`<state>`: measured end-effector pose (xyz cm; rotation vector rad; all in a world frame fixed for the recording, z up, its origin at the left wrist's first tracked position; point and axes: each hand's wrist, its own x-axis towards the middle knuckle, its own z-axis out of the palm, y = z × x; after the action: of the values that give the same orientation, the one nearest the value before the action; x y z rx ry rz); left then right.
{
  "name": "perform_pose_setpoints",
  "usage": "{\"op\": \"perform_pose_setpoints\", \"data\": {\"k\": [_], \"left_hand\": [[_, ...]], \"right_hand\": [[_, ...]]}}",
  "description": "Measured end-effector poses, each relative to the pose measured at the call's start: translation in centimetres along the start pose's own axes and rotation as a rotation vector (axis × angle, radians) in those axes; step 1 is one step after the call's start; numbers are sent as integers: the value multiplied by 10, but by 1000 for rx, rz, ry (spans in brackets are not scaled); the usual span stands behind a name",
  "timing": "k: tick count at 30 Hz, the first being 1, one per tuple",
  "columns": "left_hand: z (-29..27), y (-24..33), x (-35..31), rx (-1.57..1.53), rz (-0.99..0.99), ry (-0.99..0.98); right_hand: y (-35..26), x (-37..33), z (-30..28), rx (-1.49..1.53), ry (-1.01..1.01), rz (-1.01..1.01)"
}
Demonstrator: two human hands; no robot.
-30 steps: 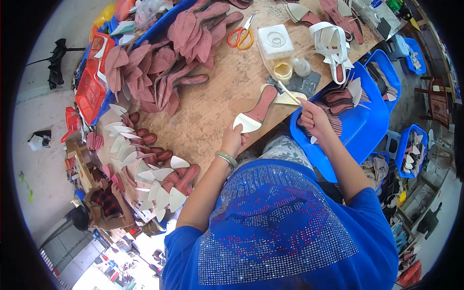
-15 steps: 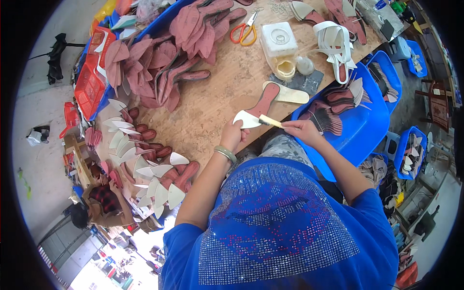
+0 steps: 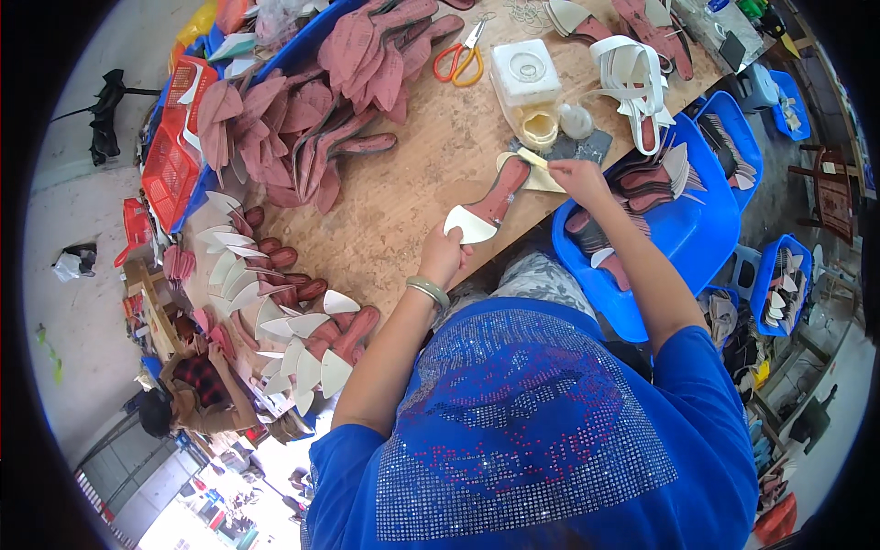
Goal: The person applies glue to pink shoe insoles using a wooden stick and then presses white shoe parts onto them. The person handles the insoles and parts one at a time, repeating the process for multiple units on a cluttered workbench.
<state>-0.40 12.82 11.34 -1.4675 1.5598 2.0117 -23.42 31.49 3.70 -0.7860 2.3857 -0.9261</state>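
My left hand (image 3: 443, 255) pinches the white toe end of a dusky-red insole (image 3: 503, 194), which lies slanted near the table edge. In my right hand (image 3: 581, 181) is a brush (image 3: 533, 159) with a pale flat handle; its head is at the insole's heel end. A cream-coloured piece (image 3: 547, 179) lies partly beneath that heel. Just beyond the brush stands an open jar (image 3: 539, 128) with a yellowish coating, beside a rounded translucent object (image 3: 577, 121).
Piled red insoles (image 3: 367, 64) cover the table's far left; a row of white-tipped ones (image 3: 293, 357) runs along the left. Orange-handled scissors (image 3: 467, 66), a white block-shaped container (image 3: 524, 71) and white strips (image 3: 632, 73) lie beyond. Blue bins (image 3: 678, 243) holding insoles stand right. A person (image 3: 206, 385) sits at left.
My right hand has moved the brush up and right, from the insole's white toe end to its heel. My left hand keeps its grip in nearly the same place.
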Motion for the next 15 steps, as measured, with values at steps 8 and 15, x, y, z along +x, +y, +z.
{"op": "perform_pose_setpoints", "data": {"k": [8,15], "left_hand": [[0,-8,3,19,18,6],[6,-13,6,21,28,3]], "right_hand": [[-44,-28,10,62,-145,-95],[-78,-55,52,635,-374,308]]}}
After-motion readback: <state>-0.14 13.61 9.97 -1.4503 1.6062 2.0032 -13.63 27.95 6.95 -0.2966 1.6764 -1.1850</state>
